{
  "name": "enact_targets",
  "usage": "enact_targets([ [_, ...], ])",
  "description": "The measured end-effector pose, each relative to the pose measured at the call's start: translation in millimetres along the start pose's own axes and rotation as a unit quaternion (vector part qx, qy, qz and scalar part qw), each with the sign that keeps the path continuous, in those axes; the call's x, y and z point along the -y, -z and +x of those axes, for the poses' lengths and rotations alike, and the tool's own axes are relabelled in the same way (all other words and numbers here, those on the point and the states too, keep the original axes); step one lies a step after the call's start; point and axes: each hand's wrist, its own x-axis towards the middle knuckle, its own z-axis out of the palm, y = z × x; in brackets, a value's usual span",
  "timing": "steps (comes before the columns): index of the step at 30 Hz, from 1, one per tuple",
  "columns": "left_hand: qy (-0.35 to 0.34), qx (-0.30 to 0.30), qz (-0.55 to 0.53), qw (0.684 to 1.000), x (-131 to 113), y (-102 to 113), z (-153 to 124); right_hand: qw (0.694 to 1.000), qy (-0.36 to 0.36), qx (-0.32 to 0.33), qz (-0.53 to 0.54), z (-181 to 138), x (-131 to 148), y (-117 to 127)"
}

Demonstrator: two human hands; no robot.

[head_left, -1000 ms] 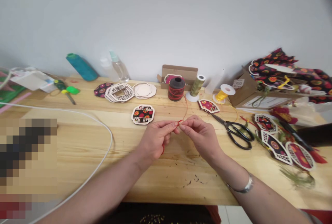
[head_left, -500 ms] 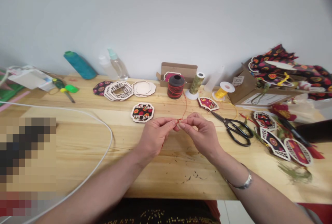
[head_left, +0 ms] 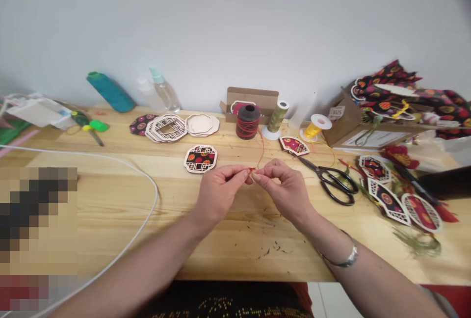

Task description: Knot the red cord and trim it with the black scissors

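Fingertip to fingertip over the middle of the table, my left hand (head_left: 222,191) and my right hand (head_left: 281,185) both pinch a thin red cord (head_left: 262,150). The cord runs up from my fingers toward a dark spool wound with red cord (head_left: 248,122). What the fingertips do with the cord is too small to make out. Just beyond my left hand lies an eight-sided wooden-framed ornament (head_left: 200,159) with patterned fabric. Black-handled scissors (head_left: 335,183) lie to the right of my right hand, their tip near a fan-shaped ornament (head_left: 294,145).
Along the wall stand a green thread spool (head_left: 277,119), a yellow cord spool (head_left: 315,127), a spray bottle (head_left: 164,92) and a teal thread cone (head_left: 110,92). A cardboard box (head_left: 342,124) holds fabric at right. Finished-looking ornaments (head_left: 388,201) lie nearby. A white cable (head_left: 154,185) curves across the left.
The whole view has shifted very slightly. Both hands stay in nearly the same place, still pinching the red cord with fingertips together.
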Motion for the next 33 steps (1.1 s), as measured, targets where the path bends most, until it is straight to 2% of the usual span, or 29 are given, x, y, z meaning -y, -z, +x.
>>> enact_targets([
  [24, -0.089, -0.008, 0.088, 0.992, 4.5, -1.0, -4.7, 0.999, -0.032, -0.012, 0.011, 0.3, 3.1, 1.0],
  [33, -0.153, -0.002, 0.118, 0.981, 7.2, -0.6, -6.4, 0.998, -0.051, -0.015, 0.033, 1.2, 3.5, 0.5],
])
